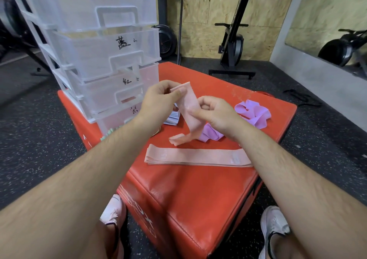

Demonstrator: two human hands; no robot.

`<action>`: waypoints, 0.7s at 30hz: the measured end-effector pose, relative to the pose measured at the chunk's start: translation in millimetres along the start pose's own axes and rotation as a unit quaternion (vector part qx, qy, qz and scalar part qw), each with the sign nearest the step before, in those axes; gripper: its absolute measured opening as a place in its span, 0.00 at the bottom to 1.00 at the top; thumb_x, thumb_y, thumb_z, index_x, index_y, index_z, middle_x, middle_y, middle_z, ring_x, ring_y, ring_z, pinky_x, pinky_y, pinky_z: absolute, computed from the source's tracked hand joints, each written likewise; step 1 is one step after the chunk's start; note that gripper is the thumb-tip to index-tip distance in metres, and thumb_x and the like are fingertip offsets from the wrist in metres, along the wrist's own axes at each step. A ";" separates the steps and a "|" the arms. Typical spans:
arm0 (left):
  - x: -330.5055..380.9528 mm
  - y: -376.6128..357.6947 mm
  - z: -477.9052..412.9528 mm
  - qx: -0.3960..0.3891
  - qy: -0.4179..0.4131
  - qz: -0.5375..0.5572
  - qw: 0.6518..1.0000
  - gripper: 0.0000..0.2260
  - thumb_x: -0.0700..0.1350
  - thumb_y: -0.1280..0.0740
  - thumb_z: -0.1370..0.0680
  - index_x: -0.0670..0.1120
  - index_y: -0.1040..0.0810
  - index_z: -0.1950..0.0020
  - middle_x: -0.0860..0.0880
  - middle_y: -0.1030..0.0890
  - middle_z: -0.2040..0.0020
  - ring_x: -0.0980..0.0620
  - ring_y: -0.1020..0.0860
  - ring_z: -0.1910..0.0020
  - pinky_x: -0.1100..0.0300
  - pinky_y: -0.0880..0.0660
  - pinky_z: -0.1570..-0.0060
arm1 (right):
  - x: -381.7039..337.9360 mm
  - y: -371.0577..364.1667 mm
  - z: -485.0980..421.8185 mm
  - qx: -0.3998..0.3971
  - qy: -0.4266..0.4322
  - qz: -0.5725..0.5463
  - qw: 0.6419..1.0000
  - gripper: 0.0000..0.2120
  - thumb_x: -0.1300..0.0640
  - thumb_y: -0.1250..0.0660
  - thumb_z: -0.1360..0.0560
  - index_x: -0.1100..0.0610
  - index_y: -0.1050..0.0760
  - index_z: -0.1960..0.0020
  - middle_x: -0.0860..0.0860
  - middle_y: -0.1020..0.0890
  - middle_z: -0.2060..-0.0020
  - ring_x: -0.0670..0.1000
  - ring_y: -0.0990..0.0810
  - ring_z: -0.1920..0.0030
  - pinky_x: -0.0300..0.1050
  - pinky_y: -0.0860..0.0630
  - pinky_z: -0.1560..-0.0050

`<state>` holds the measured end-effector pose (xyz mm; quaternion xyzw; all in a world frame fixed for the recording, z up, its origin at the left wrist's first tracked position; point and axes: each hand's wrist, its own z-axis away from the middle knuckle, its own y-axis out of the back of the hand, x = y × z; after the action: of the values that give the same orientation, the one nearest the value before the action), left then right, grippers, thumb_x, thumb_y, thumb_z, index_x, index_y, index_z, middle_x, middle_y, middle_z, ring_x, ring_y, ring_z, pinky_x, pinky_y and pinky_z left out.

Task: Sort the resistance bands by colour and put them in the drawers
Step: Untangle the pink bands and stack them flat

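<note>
Both hands hold one pink resistance band (189, 110) above the red box. My left hand (160, 97) pinches its upper end and my right hand (215, 113) grips its middle, while its lower end rests on the box. A second pink band (198, 157) lies flat and folded in front. Purple bands (253, 112) lie bunched at the right, and another purple band (211, 133) shows under my right wrist. The clear plastic drawer tower (103, 60) stands at the left with several drawers pulled out, each with handwritten marks.
The red padded box (198, 199) carries everything. Pale striped bands (173, 117) and a mint-green band (108, 134) lie by the lowest drawer. My shoes (275, 227) are on the black rubber floor. Exercise machines (234, 40) stand against the back wall.
</note>
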<state>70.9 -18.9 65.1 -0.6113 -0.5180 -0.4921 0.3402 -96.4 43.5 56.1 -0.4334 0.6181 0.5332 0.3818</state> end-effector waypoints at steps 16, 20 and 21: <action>-47.6 51.8 29.4 0.043 0.209 0.007 0.977 0.09 0.38 0.30 0.22 0.47 0.23 0.62 0.46 0.18 0.67 0.50 0.22 0.67 0.63 0.30 0.71 | 17.8 82.7 52.7 -0.168 -0.200 0.191 0.946 0.06 0.63 0.31 0.25 0.56 0.19 0.50 0.46 0.21 0.67 0.43 0.24 0.67 0.34 0.29 0.65; -59.7 52.3 37.8 0.053 0.237 -0.039 0.969 0.08 0.40 0.29 0.24 0.48 0.23 0.61 0.48 0.19 0.64 0.50 0.22 0.66 0.61 0.32 0.67 | 31.8 90.9 58.4 -0.085 -0.195 0.220 0.952 0.03 0.55 0.27 0.25 0.53 0.19 0.52 0.42 0.19 0.68 0.41 0.23 0.67 0.33 0.29 0.66; -61.2 51.7 39.5 0.053 0.244 -0.057 0.967 0.07 0.39 0.29 0.24 0.48 0.23 0.61 0.48 0.19 0.64 0.51 0.23 0.66 0.62 0.32 0.69 | 36.5 94.1 58.7 -0.061 -0.188 0.242 0.950 0.06 0.52 0.26 0.26 0.52 0.19 0.52 0.44 0.20 0.66 0.44 0.23 0.66 0.37 0.28 0.64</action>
<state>132.1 -12.6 0.4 -0.4233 -0.4787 -0.6164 0.4600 -196.7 102.2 44.7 -0.1848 0.5881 0.7179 0.3233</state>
